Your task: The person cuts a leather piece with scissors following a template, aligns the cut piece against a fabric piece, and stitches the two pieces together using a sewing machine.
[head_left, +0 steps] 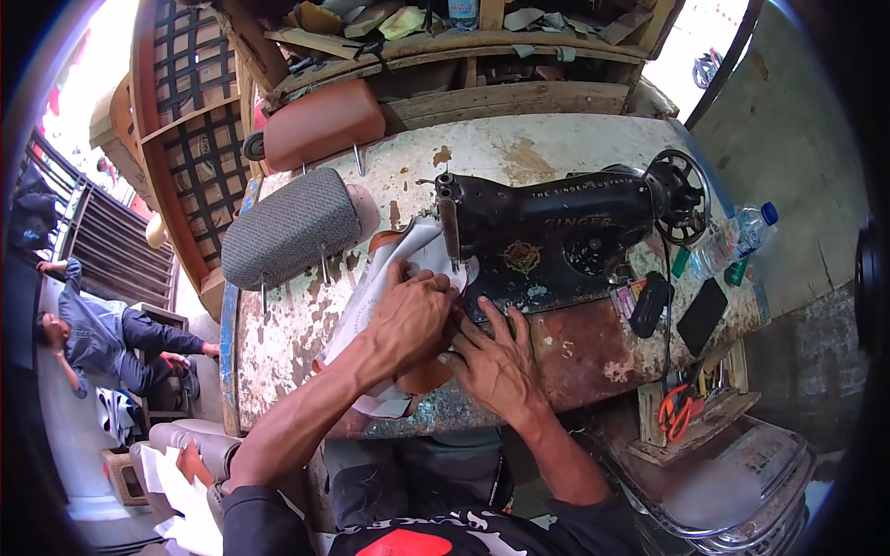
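A black sewing machine stands on a worn, paint-flaked table. Beneath its needle end lies a brown sheet of material with a white backing, its brown side showing along some edges. My left hand presses on this material close to the needle, fingers bent and pinched together on it. Beside it, my right hand lies with fingers stretched and spread, their tips at the machine's bed and the thumb towards the material. The part of the material under both hands is hidden.
Left on the table are a grey headrest and a brown headrest with metal posts. Rightward lie a plastic bottle, a black phone and orange-handled scissors in a wooden drawer. A person sits far left.
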Tool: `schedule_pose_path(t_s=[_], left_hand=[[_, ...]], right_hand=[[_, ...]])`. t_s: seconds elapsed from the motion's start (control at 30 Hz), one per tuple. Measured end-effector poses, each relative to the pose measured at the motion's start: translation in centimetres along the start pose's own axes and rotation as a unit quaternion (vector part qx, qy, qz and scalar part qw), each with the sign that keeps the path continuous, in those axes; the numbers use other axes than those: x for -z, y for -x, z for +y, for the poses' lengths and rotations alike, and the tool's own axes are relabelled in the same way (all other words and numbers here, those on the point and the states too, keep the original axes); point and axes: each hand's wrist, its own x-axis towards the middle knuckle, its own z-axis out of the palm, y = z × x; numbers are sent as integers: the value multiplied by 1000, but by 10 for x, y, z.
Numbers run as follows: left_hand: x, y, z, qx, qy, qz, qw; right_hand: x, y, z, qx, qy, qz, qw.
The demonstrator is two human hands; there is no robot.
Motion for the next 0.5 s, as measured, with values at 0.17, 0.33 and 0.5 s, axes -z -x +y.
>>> schedule_pose_path(t_s=[0.17, 0.33, 0.5], left_hand=[[-10, 2, -1, -8, -23, 10, 1000], [-3, 2, 0, -9, 10, -4, 1000], [9, 2, 4, 6, 20, -16, 1000]], right_hand=[[3, -1, -1, -2, 4, -14, 1000], [2, -1, 0, -6, -2, 3, 1000], [-1, -3, -2, -12, -9, 9, 1000]])
